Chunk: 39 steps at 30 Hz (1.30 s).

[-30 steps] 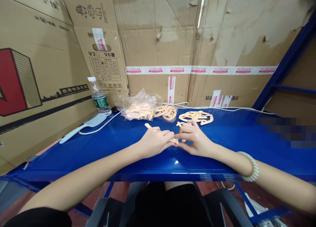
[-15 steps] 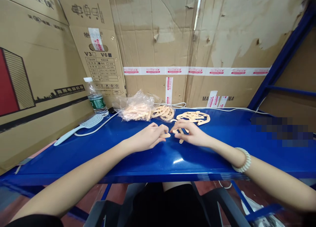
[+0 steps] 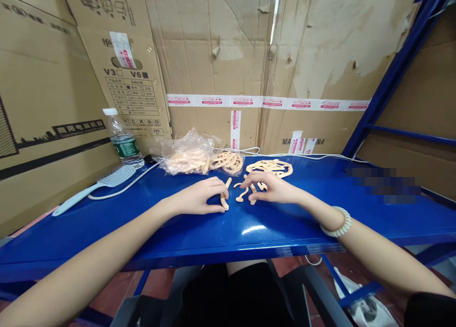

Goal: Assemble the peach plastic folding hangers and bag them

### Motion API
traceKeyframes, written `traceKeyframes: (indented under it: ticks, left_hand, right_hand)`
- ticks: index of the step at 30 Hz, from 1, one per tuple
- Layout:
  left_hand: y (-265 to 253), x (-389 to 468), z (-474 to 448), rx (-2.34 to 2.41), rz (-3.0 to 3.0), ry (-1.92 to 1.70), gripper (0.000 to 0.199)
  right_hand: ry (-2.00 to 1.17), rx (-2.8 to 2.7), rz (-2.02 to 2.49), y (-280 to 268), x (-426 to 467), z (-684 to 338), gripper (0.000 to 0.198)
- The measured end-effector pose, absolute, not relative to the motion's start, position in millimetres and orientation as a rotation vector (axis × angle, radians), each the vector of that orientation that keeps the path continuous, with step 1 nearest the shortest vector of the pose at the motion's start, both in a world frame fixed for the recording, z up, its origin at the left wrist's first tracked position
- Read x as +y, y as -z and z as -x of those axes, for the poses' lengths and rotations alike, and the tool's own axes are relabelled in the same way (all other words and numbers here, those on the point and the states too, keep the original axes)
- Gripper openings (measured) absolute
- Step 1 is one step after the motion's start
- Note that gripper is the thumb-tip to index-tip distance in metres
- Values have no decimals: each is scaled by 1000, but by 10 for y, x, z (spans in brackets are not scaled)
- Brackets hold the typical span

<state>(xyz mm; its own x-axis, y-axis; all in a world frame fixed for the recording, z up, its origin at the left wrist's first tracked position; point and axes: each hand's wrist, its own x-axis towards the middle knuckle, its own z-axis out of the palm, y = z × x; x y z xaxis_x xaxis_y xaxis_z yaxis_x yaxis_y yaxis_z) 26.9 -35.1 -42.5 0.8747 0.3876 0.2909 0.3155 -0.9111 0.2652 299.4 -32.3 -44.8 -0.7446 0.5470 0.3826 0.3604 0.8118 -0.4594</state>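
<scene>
We note the left hand [image 3: 199, 195], thumb and fingers apart, framing a curved strip [image 3: 223, 201] on the surface [image 3: 192, 239], apparently to steady it; at three o'clock, the right hand [image 3: 273, 187], digits parted, arches beside a hooked piece [image 3: 240, 199].

On the table [image 3: 199, 234] before me, pieces [image 3: 240, 199] lie between my left hand [image 3: 199, 196] and my right hand [image 3: 273, 187], with the bag [image 3: 188, 156] behind and the bottle [image 3: 124, 144] and hairbrush [image 3: 116, 176] farther left.
</scene>
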Motion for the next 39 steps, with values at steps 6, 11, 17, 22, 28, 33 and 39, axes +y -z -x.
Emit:
traceKeyframes:
  ticks: [6, 11, 17, 22, 28, 33, 39]
  left_hand:
    - [454, -332, -274, 607, -2848, -519, 21]
    - [498, -264, -227, 703, -2856, -564, 17]
    - [513, -241, -202, 661, -2862, -577, 15]
    - [515, -239, -201, 646, -2888, -536, 16]
    - [544, -203, -188, 625, -2884, -544, 14]
    - [542, -193, -186, 635, -2899, -542, 16]
    - [523, -201, -196, 697, -2882, -585, 19]
  right_hand:
    - [-411, -2682, 717, 448, -338, -3063, 11]
    - [-383, -2654, 782, 326, -310, -3206, 25]
    - [-375, -2685, 1040, 167, -304, -3473, 40]
    - [-516, -2733, 1064, 290, -197, -3510, 35]
    - [-733, -2650, 1194, 336, -24, -3637, 29]
    - [-661, -2624, 1200, 258, 25, -3834, 32]
    - [-31, -2323, 1226, 272, 301, -3876, 47]
